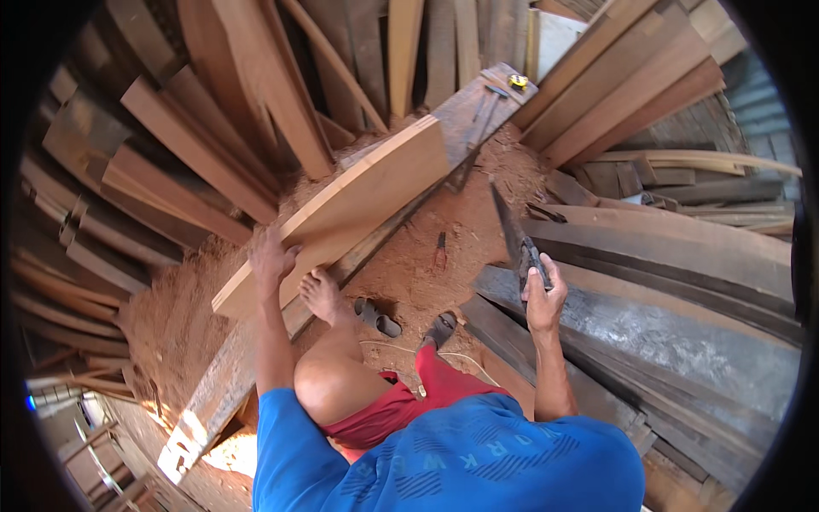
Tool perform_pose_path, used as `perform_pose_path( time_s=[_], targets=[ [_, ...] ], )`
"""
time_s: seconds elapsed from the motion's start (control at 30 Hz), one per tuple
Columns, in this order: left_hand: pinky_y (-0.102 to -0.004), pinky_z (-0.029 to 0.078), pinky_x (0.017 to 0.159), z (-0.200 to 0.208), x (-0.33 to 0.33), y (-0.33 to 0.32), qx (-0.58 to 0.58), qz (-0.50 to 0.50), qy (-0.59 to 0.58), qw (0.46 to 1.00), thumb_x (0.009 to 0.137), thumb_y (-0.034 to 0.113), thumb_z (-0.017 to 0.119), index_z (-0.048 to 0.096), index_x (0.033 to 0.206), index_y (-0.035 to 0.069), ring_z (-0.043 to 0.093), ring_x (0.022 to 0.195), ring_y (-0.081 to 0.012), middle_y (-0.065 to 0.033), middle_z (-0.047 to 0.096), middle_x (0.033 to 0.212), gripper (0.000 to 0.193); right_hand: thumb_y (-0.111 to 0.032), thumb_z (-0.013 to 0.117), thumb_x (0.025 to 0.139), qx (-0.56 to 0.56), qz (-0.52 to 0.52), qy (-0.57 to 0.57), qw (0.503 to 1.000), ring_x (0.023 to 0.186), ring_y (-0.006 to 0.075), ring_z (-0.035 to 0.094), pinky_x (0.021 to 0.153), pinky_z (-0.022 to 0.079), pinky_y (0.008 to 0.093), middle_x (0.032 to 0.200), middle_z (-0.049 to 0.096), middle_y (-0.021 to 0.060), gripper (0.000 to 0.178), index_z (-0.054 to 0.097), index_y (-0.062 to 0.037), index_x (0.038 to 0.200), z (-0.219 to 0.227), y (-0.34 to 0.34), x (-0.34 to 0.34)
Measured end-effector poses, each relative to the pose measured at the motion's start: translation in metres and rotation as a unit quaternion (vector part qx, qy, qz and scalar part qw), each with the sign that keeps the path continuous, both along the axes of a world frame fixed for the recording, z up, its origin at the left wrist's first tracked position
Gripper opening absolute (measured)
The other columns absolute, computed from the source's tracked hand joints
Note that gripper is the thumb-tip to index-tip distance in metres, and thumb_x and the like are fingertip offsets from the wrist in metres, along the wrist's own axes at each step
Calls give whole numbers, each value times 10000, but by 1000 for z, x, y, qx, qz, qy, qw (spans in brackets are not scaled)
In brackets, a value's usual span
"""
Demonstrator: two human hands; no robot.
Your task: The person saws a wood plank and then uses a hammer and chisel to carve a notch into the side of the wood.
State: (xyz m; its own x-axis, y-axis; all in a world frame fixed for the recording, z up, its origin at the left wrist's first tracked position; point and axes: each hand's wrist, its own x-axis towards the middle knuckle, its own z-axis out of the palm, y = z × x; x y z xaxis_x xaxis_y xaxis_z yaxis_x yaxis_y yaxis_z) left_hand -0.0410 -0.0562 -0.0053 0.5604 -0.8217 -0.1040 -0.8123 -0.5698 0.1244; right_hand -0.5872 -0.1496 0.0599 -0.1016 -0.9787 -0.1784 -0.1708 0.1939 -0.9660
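Note:
A wide, pale wooden board [380, 192] stands on its long edge along a narrow wooden bench [213, 397], running from near left to far right. My left hand [271, 256] grips its upper edge near the close end, with the thumb over the face towards me. My bare left foot [322, 294] is up on the bench against that same face. To the right, my right hand [544, 294] is closed around the dark handle of a handsaw [508, 224]. The saw's blade points away from me, apart from the board.
A hammer [490, 96] and a yellow tape measure [518, 82] lie at the bench's far end. Sawdust covers the ground, with a small red-handled tool [440, 253] and a loose sandal [377, 316] on it. Leaning planks [196, 162] and stacked boards [674, 316] surround me.

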Motion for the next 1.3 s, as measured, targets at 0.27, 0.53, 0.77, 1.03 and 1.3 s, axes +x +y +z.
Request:
perform_pose_path(
  time_s=[0.27,0.53,0.77,1.03,1.3],
  targets=[
    [-565,417,1050,-15,-69,30,-78,-23,-76,994,759,385,891,604,1197,55,587,1194,-424,-192,646,1129,619,-166,598,1089,-38,-77,-182,979,621,84,522,569,475,258,751,565,6,437,551,107,1427,26,-19,-70],
    [-547,431,966,-16,-80,35,-57,-1,-87,995,791,410,877,620,1195,61,589,1134,-401,-177,659,1143,592,-88,702,918,65,-3,57,996,606,82,588,525,483,255,825,655,21,579,563,101,1447,-57,-21,-124],
    [-545,447,954,-9,-91,42,-80,-18,-140,987,764,379,908,626,1183,79,608,1105,-394,-163,672,1113,588,-179,719,898,100,42,331,937,1210,455,676,1067,513,481,1275,704,312,606,582,50,1442,-129,-12,-140],
    [-571,467,954,-13,-57,15,-27,-22,-55,998,790,423,886,622,1243,66,627,1151,-413,-193,698,1162,635,-73,636,869,81,21,390,917,1193,449,671,1058,514,506,1254,705,286,519,620,-31,1386,-239,-48,-184],
    [-563,431,1105,-10,-8,-9,63,-8,12,998,828,456,853,563,1409,45,587,1295,-447,-241,667,1340,769,-64,646,858,114,7,405,907,1189,452,685,1051,522,497,1237,717,286,498,643,-26,1355,-260,-80,-183]
  ],
)
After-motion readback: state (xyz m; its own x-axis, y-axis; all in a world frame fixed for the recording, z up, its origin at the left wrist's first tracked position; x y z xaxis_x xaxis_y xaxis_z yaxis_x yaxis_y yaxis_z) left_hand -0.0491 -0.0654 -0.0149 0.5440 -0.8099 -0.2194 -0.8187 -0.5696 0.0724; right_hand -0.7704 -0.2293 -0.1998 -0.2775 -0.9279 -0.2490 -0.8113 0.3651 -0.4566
